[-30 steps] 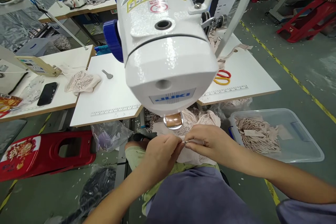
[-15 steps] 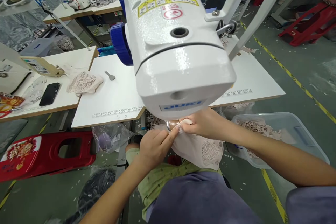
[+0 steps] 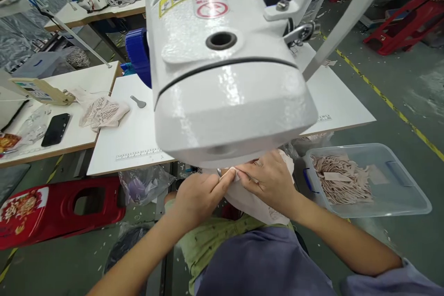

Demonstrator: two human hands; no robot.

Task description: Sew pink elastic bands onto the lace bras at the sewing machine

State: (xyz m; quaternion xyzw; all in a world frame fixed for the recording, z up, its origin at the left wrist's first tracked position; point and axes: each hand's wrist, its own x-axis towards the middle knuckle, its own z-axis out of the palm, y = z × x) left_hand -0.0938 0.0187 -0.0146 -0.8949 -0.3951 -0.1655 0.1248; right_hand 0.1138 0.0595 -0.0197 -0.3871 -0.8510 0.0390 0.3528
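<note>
Below the head of a white sewing machine (image 3: 229, 106), both my hands meet at a piece of pale pink fabric (image 3: 243, 201). My left hand (image 3: 199, 194) pinches the fabric's edge between thumb and forefinger. Just to its right, my right hand (image 3: 270, 182) has its fingertips closed on the same edge. The rest of the cloth hangs over my lap, with a lacy part partly covered by my right hand. The machine head hides the needle and most of the sewing spot.
A clear plastic bin (image 3: 405, 194) with pinkish strips stands at the right. On the left are a red stool (image 3: 62, 208), a black phone (image 3: 56, 129) and a bundle of pale lace fabric (image 3: 104, 111). A small grey metal piece (image 3: 138, 101) lies on the white table (image 3: 128, 134).
My right hand has turned and drawn in, its fingers now beside my left fingertips. The lacy part of the cloth is more covered. My view has moved closer to the machine head.
</note>
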